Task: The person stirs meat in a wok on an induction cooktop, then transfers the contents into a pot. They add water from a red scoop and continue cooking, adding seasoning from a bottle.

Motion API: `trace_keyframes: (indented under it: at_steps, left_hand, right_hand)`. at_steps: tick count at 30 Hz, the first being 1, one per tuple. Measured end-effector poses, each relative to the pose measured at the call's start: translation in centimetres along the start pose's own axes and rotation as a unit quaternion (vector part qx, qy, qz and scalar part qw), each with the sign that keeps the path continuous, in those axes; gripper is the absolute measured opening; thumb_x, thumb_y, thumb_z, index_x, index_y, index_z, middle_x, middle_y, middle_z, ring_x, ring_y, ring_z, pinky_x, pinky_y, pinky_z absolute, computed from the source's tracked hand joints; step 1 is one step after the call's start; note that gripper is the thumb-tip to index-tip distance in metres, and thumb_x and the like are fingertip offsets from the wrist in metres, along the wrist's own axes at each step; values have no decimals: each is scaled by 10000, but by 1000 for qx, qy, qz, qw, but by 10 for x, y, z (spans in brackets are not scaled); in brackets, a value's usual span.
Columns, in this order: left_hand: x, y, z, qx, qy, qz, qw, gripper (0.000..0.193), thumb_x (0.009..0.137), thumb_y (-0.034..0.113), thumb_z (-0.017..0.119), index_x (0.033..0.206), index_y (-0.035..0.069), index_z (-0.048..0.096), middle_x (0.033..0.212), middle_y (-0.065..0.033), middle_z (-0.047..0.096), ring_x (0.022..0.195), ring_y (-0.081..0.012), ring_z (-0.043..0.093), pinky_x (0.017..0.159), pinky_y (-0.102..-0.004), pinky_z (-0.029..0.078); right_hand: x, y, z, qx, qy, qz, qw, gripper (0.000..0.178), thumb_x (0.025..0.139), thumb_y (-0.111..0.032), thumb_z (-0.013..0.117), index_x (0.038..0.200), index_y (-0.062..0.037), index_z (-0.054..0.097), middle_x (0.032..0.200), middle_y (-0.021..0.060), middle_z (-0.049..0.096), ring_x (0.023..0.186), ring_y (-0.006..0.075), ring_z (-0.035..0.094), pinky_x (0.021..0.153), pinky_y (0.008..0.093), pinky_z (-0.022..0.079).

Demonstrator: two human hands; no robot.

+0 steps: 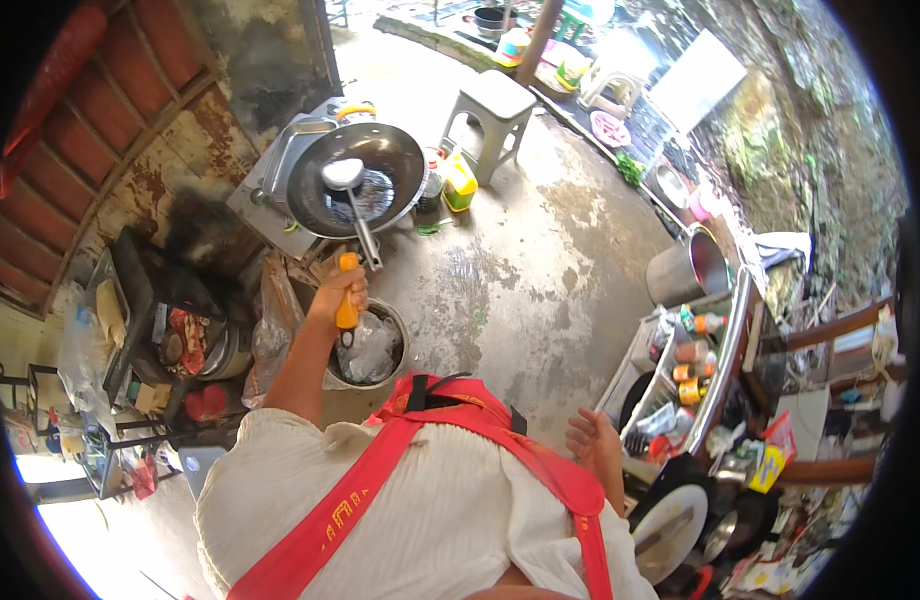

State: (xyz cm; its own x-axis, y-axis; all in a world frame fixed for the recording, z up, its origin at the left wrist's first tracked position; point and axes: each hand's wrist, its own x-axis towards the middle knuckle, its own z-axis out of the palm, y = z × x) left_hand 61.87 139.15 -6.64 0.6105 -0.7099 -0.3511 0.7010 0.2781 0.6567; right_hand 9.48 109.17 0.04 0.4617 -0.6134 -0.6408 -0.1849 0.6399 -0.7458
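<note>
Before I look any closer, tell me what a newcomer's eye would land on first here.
Probably the big dark wok, left of centre near the top, with a ladle's pale head inside its rim. Next, the orange handle in the left hand, nearer than the wok. Red straps over the cream top stand out at the bottom.

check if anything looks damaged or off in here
Yes: the wall left of the wok looks damaged, with brown patches where its surface seems flaked and a dark, soot-like smear. The floor is blotchy too, though I can't tell whether that is wear or wetness.
</note>
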Motion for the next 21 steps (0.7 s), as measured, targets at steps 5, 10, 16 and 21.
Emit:
trace_keyframes:
  at_steps: [5, 10, 16, 21]
  left_hand:
    - [93, 56, -97, -64, 106, 39, 992, 151, 995, 155, 686, 977, 119, 540, 718, 21, 539, 529, -113, 520, 495, -301, 471]
    - [200, 98, -186, -84, 173, 66, 979, 143, 1001, 139, 687, 985, 131, 545, 713, 28, 534, 530, -122, 505, 497, -310, 446]
    - [260, 111, -220, -90, 203, 72, 972, 132, 1012, 175, 690, 1031, 145, 562, 713, 30, 536, 537, -108, 515, 505, -310, 468]
    - [276, 116, -227, -22, 271, 54, 961, 142, 1007, 197, 703, 1056, 133, 587, 741, 12, 564, 565, -126, 568, 522, -310, 504]
  right_hand:
    - [119, -83, 60, -138, -55, 41, 988, 525, 1123, -465, 457, 1379, -23, 579, 1116, 133, 728, 859, 239, 725, 718, 368, 599]
    - [197, -120, 118, -160, 0, 22, 987, 494, 1131, -432, 456, 1376, -21, 579, 1088, 113, 720, 863, 225, 724, 705, 356, 601]
    - [207, -153, 148, -231, 37, 133, 963, 456, 1127, -391, 489, 1362, -13, 590, 1066, 105, 717, 831, 197, 727, 670, 312, 610]
    - [219, -147, 145, -211, 91, 110, 967, 454, 1106, -394, 547, 1347, -13, 602, 1059, 104, 722, 810, 178, 726, 640, 300, 607]
